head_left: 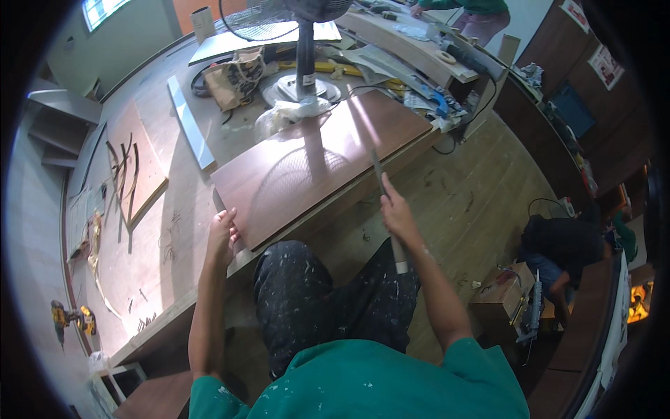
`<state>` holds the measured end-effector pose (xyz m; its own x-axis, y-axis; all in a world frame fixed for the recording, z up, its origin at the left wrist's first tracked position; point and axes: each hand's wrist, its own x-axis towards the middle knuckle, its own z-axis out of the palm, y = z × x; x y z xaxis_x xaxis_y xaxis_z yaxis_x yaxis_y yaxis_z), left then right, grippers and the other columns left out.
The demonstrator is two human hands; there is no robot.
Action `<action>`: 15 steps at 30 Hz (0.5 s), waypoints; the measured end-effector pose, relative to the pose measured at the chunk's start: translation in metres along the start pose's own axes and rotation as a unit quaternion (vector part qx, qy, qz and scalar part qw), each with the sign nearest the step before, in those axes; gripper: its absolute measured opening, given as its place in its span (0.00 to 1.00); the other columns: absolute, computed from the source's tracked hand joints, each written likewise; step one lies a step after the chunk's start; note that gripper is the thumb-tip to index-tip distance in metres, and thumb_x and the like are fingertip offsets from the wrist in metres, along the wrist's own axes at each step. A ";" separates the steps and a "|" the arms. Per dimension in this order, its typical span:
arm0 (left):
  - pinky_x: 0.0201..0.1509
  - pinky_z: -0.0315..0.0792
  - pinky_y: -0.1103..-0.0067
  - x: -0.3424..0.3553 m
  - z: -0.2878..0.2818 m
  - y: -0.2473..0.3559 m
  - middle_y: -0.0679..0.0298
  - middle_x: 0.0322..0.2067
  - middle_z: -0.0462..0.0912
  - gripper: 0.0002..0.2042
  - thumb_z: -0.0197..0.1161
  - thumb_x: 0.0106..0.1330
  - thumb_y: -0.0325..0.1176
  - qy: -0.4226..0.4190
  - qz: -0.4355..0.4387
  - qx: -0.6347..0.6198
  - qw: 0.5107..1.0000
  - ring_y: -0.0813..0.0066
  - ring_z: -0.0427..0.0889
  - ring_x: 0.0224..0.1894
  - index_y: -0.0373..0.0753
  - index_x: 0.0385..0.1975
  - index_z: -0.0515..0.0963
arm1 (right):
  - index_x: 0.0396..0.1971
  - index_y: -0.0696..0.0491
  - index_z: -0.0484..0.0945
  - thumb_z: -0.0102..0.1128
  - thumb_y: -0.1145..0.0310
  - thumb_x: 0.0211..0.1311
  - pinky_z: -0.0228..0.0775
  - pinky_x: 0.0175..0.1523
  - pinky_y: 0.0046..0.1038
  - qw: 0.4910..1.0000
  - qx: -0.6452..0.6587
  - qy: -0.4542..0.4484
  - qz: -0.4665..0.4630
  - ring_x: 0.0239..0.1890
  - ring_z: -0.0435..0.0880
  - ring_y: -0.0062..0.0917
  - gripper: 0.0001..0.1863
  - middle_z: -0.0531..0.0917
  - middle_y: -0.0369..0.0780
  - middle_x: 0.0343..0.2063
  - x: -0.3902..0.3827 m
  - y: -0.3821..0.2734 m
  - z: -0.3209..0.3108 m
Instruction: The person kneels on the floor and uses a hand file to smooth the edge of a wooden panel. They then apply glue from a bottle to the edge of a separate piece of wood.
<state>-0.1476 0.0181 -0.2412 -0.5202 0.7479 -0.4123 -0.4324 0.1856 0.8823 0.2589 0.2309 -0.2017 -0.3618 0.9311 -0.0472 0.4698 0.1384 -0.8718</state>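
Note:
A brown wood-grain panel [286, 181] lies on the workbench, its near long edge facing me. My left hand [225, 229] is closed round the panel's left end, close to the near corner. In my right hand [398, 209] is a long, narrow tool that looks like a file [375, 157], with a pale handle end [400, 267] below my fist. Its thin blade slants up and left past the panel's near edge, blurred toward the tip. Whether the blade touches the edge, I cannot tell.
A standing fan [306, 63] rises behind the panel, beside a paper bag [234, 80]. To the left lie a white strip [190, 122], a board [139, 160] with dark strips and a yellow drill [70, 318]. A crouching person [565, 241] is at right; another [481, 14] stands far back.

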 end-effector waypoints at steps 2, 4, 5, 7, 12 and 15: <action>0.50 0.73 0.73 0.000 0.021 -0.002 0.63 0.42 0.82 0.31 0.68 0.73 0.47 0.023 0.032 0.113 0.993 0.73 0.81 0.43 0.35 0.67 0.68 | 0.79 0.39 0.60 0.50 0.71 0.77 0.77 0.46 0.38 0.999 -0.028 0.015 -0.039 0.33 0.85 0.38 0.33 0.85 0.54 0.35 -0.004 0.008 0.022; 0.49 0.74 0.71 -0.009 0.037 0.003 0.62 0.41 0.81 0.33 0.68 0.73 0.49 0.058 0.055 0.200 0.977 0.73 0.80 0.44 0.33 0.68 0.67 | 0.80 0.37 0.59 0.49 0.71 0.77 0.79 0.45 0.37 0.996 -0.069 0.023 -0.053 0.29 0.82 0.34 0.34 0.83 0.49 0.29 -0.014 0.008 0.045; 0.52 0.74 0.72 -0.013 0.033 0.007 0.59 0.46 0.82 0.32 0.70 0.70 0.49 0.055 0.061 0.234 0.969 0.72 0.80 0.49 0.32 0.65 0.71 | 0.80 0.35 0.58 0.48 0.71 0.78 0.79 0.43 0.35 0.994 -0.092 0.022 -0.057 0.26 0.80 0.30 0.34 0.81 0.44 0.25 -0.017 0.008 0.051; 0.56 0.75 0.71 -0.025 0.028 0.006 0.56 0.50 0.83 0.30 0.72 0.68 0.48 0.061 0.232 0.439 0.866 0.69 0.81 0.53 0.32 0.61 0.76 | 0.80 0.37 0.58 0.48 0.72 0.77 0.78 0.50 0.37 0.988 -0.102 0.061 -0.101 0.33 0.84 0.38 0.34 0.85 0.51 0.33 0.000 0.025 0.044; 0.62 0.74 0.64 -0.162 0.096 0.115 0.54 0.53 0.87 0.29 0.79 0.63 0.40 -0.602 0.175 0.217 0.749 0.57 0.84 0.55 0.34 0.61 0.81 | 0.79 0.41 0.60 0.48 0.72 0.77 0.76 0.58 0.37 0.988 -0.081 0.119 0.060 0.54 0.86 0.51 0.33 0.81 0.60 0.57 0.090 0.025 -0.021; 0.42 0.74 0.72 -0.228 0.136 0.083 0.60 0.36 0.87 0.12 0.77 0.66 0.32 -0.754 0.082 -0.070 0.648 0.61 0.82 0.34 0.32 0.43 0.87 | 0.80 0.42 0.58 0.48 0.73 0.76 0.76 0.50 0.40 0.988 -0.100 0.110 -0.035 0.44 0.85 0.54 0.35 0.82 0.63 0.48 0.074 0.022 0.009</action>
<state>0.0358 -0.0505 -0.0431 0.6983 0.5412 0.4684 -0.5795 0.0433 0.8138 0.2348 0.2997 -0.2285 -0.2262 0.9645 0.1362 0.6075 0.2490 -0.7543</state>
